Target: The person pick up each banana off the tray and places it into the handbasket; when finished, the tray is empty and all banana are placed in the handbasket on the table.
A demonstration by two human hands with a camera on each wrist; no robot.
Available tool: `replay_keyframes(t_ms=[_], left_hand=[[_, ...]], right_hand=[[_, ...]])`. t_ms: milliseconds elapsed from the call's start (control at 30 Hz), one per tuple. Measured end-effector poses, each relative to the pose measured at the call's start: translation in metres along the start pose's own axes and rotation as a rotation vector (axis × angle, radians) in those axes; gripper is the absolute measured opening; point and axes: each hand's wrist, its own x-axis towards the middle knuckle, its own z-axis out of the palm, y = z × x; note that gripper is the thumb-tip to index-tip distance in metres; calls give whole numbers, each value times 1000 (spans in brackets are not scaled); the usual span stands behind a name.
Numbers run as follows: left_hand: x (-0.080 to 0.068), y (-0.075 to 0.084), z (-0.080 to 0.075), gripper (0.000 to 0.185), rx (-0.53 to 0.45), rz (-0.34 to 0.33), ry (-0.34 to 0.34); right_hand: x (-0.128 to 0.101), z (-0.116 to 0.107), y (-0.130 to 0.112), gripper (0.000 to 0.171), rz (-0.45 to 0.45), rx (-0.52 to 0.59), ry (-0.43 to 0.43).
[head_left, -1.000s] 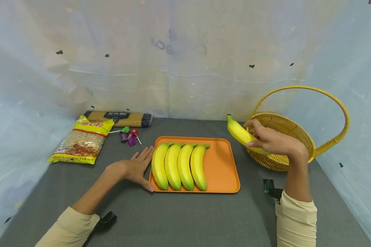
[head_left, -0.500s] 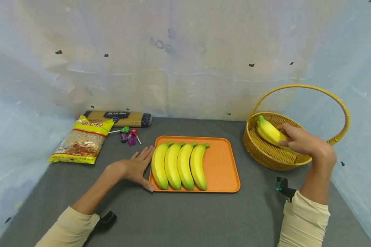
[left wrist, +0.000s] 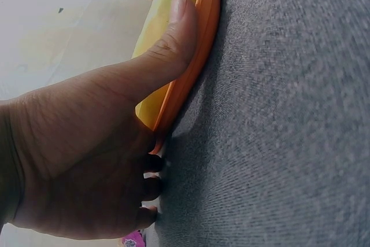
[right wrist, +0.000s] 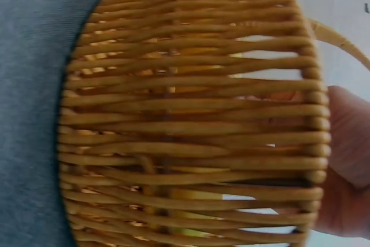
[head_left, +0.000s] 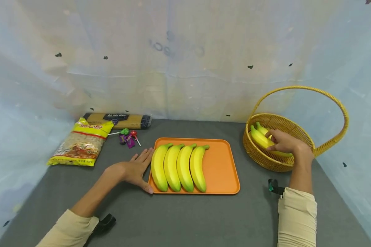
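An orange tray (head_left: 221, 168) bears several yellow bananas (head_left: 170, 168) side by side on its left part. My left hand (head_left: 131, 173) lies spread against the tray's left edge, its thumb at the near corner. In the left wrist view the thumb (left wrist: 173, 41) overlaps the tray's rim and a banana. Inside the wicker basket (head_left: 266, 163) at the right, my right hand (head_left: 285, 141) pinches the nearer banana (head_left: 259, 137), thumb on its near side. Behind it shows a second banana (head_left: 261, 128). In the right wrist view the basket's weave hides most of the fingers.
At the back left lie a yellow food bag (head_left: 83, 142), a pasta pack (head_left: 120, 120), lollipops (head_left: 134, 134) and purple-wrapped sweets (head_left: 126, 140). The basket's tall handle (head_left: 337, 103) arches up behind the right hand. White sheeting (head_left: 185, 68) hangs behind the grey table (head_left: 185, 219).
My right hand has carried a banana from left of the basket down into it, then shifted slightly left and toward me inside it. My left hand and the tray have stayed put.
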Motion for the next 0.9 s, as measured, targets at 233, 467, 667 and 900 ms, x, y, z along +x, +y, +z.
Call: replay_keyframes(t_ms=[233,467,667,900], left_hand=[[-16,12,-7,164,-43,9,-13],[-13,13,-8,163,-37,11,-12],[-5,3,-1,167,-21,4,5],[-2,2,2,166,-14,1,1]], right_hand=[[10,8,6,45,88,-41,21],[6,6,9,42,157,-64,49],[5,4,3,45,156,-52,50],[-5,-9,-13,49,78,-63,101]])
